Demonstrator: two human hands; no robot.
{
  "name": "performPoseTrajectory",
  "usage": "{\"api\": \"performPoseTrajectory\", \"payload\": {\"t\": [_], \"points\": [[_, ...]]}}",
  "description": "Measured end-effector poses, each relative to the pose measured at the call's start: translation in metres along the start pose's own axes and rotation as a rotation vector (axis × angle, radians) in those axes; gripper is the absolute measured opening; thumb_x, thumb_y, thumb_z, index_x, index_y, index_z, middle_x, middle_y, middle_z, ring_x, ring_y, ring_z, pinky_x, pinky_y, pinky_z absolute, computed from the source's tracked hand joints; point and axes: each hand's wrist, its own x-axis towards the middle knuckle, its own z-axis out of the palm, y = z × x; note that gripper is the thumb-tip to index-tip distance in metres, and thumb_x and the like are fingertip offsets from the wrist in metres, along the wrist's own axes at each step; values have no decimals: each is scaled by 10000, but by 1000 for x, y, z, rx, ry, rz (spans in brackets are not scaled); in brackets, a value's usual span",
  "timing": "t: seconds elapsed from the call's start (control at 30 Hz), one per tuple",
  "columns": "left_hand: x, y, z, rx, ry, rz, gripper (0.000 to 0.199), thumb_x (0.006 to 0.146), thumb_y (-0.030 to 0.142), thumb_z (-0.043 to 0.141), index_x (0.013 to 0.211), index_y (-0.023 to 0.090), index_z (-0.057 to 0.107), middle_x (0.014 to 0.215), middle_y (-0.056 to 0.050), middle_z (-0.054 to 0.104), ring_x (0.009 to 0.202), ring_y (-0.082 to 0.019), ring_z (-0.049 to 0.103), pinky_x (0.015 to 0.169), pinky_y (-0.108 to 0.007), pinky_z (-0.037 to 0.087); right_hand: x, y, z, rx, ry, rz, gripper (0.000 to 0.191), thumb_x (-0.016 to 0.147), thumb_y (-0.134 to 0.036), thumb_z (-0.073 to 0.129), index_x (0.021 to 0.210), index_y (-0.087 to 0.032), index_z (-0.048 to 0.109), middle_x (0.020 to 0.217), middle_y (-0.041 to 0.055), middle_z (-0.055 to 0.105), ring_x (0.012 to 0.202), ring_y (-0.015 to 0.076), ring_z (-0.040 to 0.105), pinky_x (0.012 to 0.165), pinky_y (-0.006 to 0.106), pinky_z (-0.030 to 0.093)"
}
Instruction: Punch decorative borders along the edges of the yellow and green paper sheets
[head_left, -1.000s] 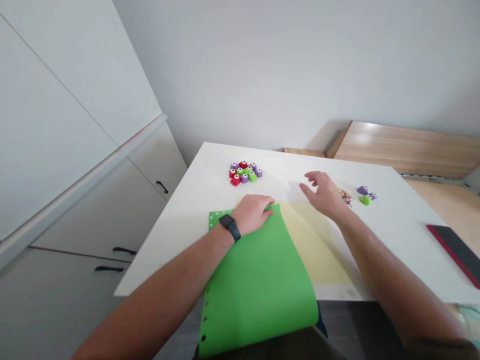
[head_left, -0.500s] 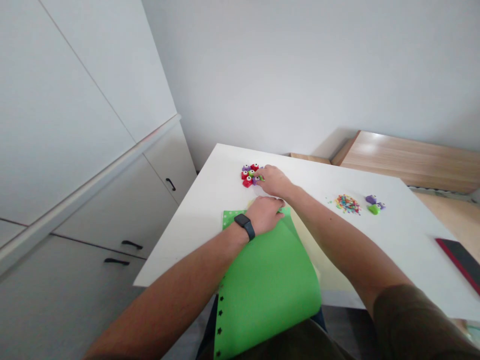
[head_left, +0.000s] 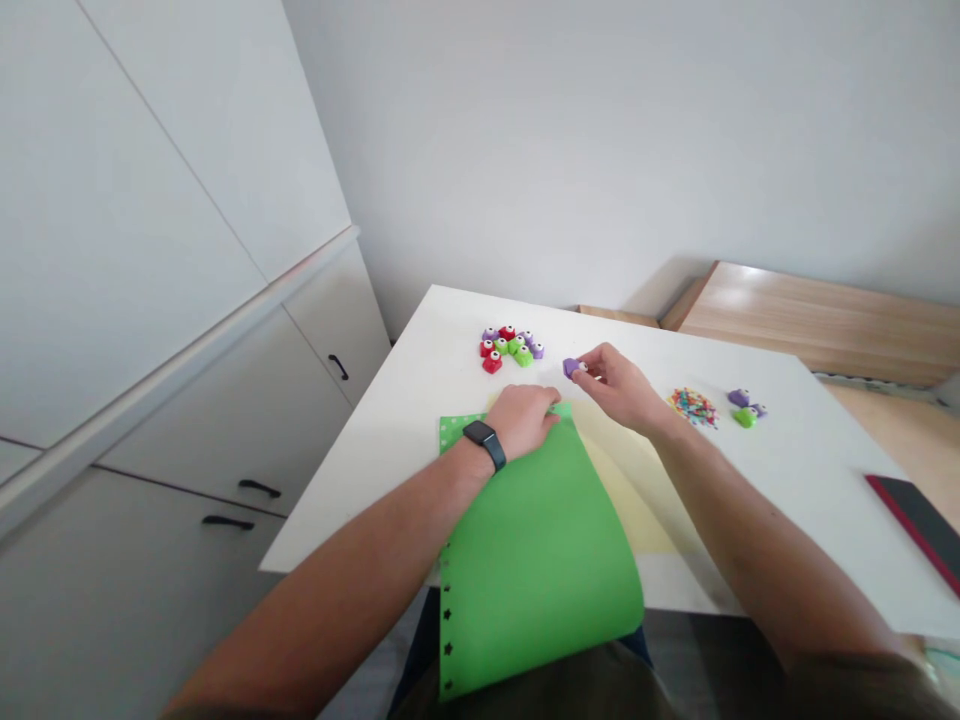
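Note:
My left hand [head_left: 527,420], wearing a dark watch [head_left: 486,443], is closed on the top right part of a green paper sheet [head_left: 540,560]. Star-shaped holes run down the sheet's left edge and along its top; its lower end curls over the table edge. Between the thumb and fingers of my right hand [head_left: 619,385] is a small purple craft punch [head_left: 572,367], held just above the table. Beyond my hands sits a cluster of several red, green and purple craft punches [head_left: 510,346]. A pale yellow sheet [head_left: 630,500] lies partly under the green one.
On the white table [head_left: 360,450], a pile of coloured paper confetti [head_left: 694,407] lies right of my right hand. Farther right are 3 more punches [head_left: 746,410] and a dark, red-edged flat object [head_left: 919,525]. White cabinets [head_left: 187,430] stand at the left.
My right hand has moved right and toward me from the punch cluster, now carrying a purple punch. My left hand has stayed on the green sheet.

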Motion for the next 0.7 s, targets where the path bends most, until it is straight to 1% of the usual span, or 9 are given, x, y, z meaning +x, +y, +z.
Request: {"api": "performPoseTrajectory", "payload": {"t": [0.1,0.17,0.23,0.3,0.37,0.47,0.53,0.7], "points": [[1,-2,0,0,10,-24,249,939,337,615,1128,204,707,1017,-99,762,950,-264,708,838,-369,518,-24,14,-5,129,-1,72,341,882,-521,659,1041,-238,557,927,33,711,785,177,655,687,323,514],[0,-2,0,-3,16,-28,245,936,335,622,1125,204,709,1024,-94,764,958,-259,707,844,-366,522,-36,22,-7,242,-25,114,400,858,-488,701,1128,-236,549,981,32,701,786,166,657,671,308,507],[0,-3,1,-25,24,-30,226,930,317,632,1109,202,710,1038,-89,765,967,-251,708,851,-359,528,-43,28,-6,327,-38,149,489,828,-442,743,1224,-229,550,1010,29,686,793,154,650,689,303,503],[-1,-4,2,-79,37,-35,205,924,290,637,1093,201,709,1060,-82,766,980,-239,710,861,-347,535,-46,32,-4,389,-41,187,526,802,-414,769,1250,-213,580,981,23,677,795,148,635,722,308,501],[-1,-5,1,-156,54,-40,195,919,274,638,1086,202,708,1079,-72,768,995,-229,714,877,-338,543,-46,34,-2,442,-50,210,493,785,-411,783,1199,-199,619,944,20,677,785,145,618,724,306,493],[0,-7,-5,-278,94,-72,199,919,286,639,1087,202,707,1074,-59,776,997,-214,724,900,-330,553,-47,35,0,496,-67,188,462,784,-429,785,1149,-208,609,925,9,672,749,133,589,656,280,459],[2,-7,-10,-332,120,-124,202,908,296,655,1079,206,715,1064,-51,781,976,-203,730,906,-321,556,-48,35,1,508,-77,162,451,805,-447,766,1156,-223,591,905,-5,664,735,127,575,638,271,442],[5,-8,-20,-372,118,-246,226,892,318,673,1079,203,727,1038,-48,784,955,-203,731,903,-326,556,-49,35,1,484,-80,151,421,839,-459,732,1162,-235,582,870,-16,646,741,130,561,644,273,427]]}}
